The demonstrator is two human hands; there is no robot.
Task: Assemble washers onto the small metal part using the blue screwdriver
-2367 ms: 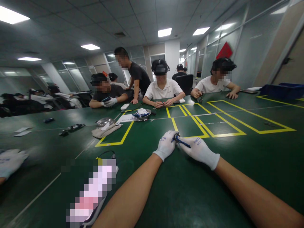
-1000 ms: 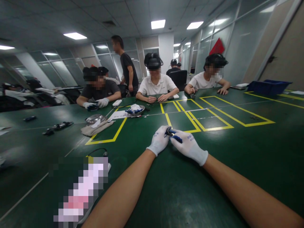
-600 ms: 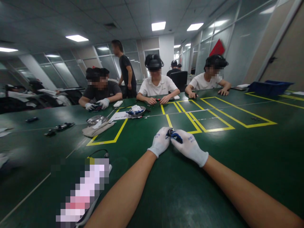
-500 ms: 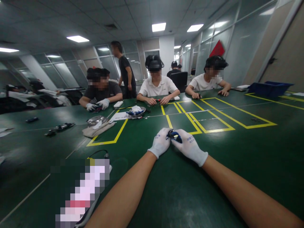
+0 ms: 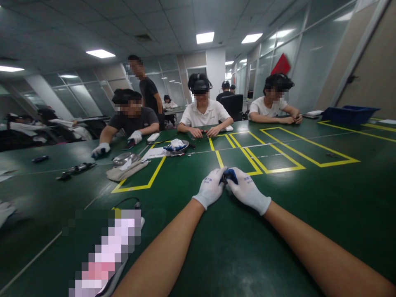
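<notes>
A: What are the hands doing?

B: The left hand and right hand meet fingertip to fingertip, both closed around a small dark part with a blue piece.

A: Where does it lie?

B: Between the fingertips, just above the table, equally near both. Its long axis can't be told.

A: And beyond them?

B: Yellow tape just past the fingertips; a blurred object lies left of the left forearm.
</notes>
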